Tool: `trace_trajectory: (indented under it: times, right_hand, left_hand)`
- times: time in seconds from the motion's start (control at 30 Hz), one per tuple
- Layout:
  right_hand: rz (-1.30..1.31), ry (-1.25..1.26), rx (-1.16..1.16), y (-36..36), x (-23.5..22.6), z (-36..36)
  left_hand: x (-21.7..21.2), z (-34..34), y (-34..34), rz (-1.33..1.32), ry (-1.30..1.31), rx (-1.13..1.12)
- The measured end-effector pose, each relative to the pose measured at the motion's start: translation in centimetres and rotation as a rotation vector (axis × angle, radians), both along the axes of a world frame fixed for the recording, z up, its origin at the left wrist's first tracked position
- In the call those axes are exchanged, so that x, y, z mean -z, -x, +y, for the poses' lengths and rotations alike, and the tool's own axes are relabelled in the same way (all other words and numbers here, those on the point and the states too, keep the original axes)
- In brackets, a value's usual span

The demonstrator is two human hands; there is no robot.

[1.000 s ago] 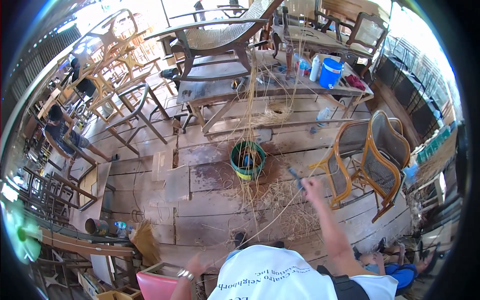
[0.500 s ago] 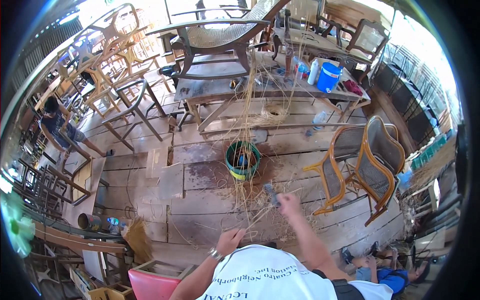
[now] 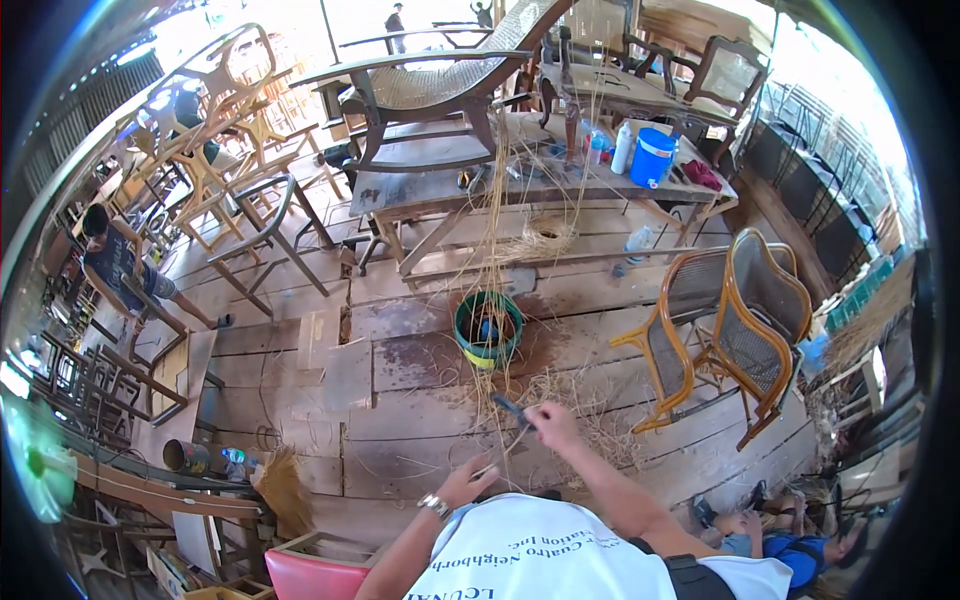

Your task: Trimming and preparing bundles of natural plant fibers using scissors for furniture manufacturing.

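My left hand (image 3: 470, 482), wearing a watch, is closed on a thin pale rattan strip (image 3: 511, 446). The strip slants up toward my right hand (image 3: 553, 425), which grips a small dark bladed tool (image 3: 510, 408). The tool is too small to name more exactly, and its tip points up and left. Beyond it stands a green bucket (image 3: 463, 320) with a yellow patch, holding something blue. Long rattan strands (image 3: 492, 225) run from the bucket up to the workbench. Loose shavings (image 3: 590, 400) lie around the tool.
A wooden workbench (image 3: 400, 203) carries a woven lounge chair (image 3: 440, 80) and a blue water jug (image 3: 653, 158). Rattan chairs (image 3: 740, 330) stand at the right, and a red-padded seat (image 3: 310, 577) at lower left. One person (image 3: 125, 260) is at far left; another (image 3: 780, 535) sits at lower right.
My right hand has moved left and slightly toward me with the bladed tool, nearer my left hand. The left hand has shifted slightly right.
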State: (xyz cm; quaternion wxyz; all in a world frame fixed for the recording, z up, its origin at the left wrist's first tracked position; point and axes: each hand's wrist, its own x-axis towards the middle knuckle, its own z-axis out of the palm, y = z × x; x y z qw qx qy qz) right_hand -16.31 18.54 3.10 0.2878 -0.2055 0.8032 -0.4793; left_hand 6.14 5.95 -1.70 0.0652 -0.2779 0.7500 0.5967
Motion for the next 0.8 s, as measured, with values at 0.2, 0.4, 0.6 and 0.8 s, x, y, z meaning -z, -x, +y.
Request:
trace_trajectory:
  times: [0.2, 0.4, 0.6, 0.8]
  right_hand:
    - [0.153, 0.053, 0.003, -2.0, 2.8, -1.4]
    - [0.024, 0.033, 0.049, -1.2, 2.3, 0.4]
    - [-0.288, 0.122, 0.297, 1.8, 3.8, 1.6]
    - [-0.165, 0.206, 0.85, 19.2, 2.1, 21.6]
  left_hand:
    - [-2.1, 2.6, 5.0, 0.117, -0.491, -0.134]
    - [-2.3, 2.3, 4.5, 0.149, -0.919, -0.412]
    - [-3.9, 1.3, 3.8, 0.302, -0.242, -0.312]
    - [-5.4, -14.5, -16.1, 0.378, 0.208, -0.871]
